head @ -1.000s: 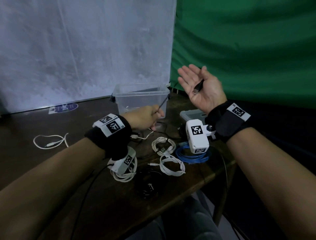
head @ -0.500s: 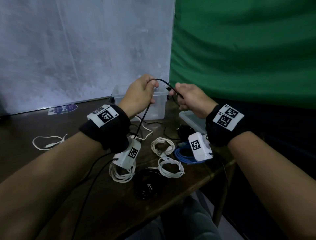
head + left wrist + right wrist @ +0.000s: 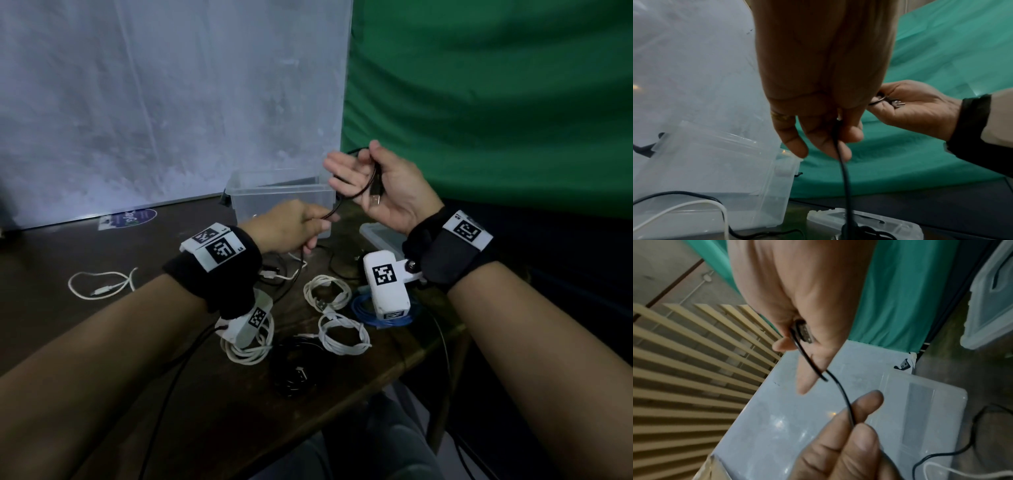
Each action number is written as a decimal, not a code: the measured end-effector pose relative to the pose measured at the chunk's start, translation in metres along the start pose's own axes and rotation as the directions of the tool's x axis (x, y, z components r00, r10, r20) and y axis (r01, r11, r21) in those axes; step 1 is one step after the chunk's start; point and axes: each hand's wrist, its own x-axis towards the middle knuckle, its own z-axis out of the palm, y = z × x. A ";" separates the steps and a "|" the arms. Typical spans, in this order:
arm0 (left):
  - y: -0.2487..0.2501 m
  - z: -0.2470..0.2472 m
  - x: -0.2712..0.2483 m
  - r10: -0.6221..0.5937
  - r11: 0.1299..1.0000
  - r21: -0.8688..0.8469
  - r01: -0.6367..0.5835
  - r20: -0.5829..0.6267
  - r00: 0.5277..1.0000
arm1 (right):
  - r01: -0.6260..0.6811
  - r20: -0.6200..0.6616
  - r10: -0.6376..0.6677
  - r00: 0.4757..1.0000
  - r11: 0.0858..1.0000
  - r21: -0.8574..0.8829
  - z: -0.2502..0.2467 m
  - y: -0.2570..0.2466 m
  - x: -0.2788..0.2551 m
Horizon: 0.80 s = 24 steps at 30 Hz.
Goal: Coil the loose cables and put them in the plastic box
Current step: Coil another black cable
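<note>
One thin black cable [image 3: 346, 202] runs between both hands above the desk's far right corner. The right hand [image 3: 383, 192], palm up and fingers loosely spread, pins the cable's metal-tipped plug [image 3: 375, 197] against its palm with the thumb — a small loop arches over the fingers. The left hand [image 3: 291, 229] pinches the cable lower down, and from there it hangs to the dark wooden desk [image 3: 120, 250]. Just behind the hands stands the clear plastic box [image 3: 270, 195], near the desk's far edge, with its clear lid [image 3: 380, 236] lying flat beside it to the right. Nearer the front edge lie several coiled white cables [image 3: 342, 335], a blue coil [image 3: 363, 308] and a black coil [image 3: 294, 370] — one loose white cable [image 3: 102, 284] lies well apart toward the left edge.
</note>
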 end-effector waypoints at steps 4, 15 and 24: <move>0.000 -0.003 -0.006 -0.055 0.998 0.023 0.052 0.157 0.986 | 0.091 -0.165 -0.118 0.979 0.983 -0.161 -0.006 0.000 0.007; 0.014 -0.031 0.000 0.052 0.987 -0.140 -0.075 -0.164 0.985 | 0.008 -0.076 -0.110 0.991 0.620 -0.785 -0.015 0.019 0.005; 0.000 -0.022 0.015 0.074 0.997 0.043 -0.061 -0.498 0.864 | -0.082 0.033 0.128 0.991 0.794 -0.602 0.007 0.011 -0.014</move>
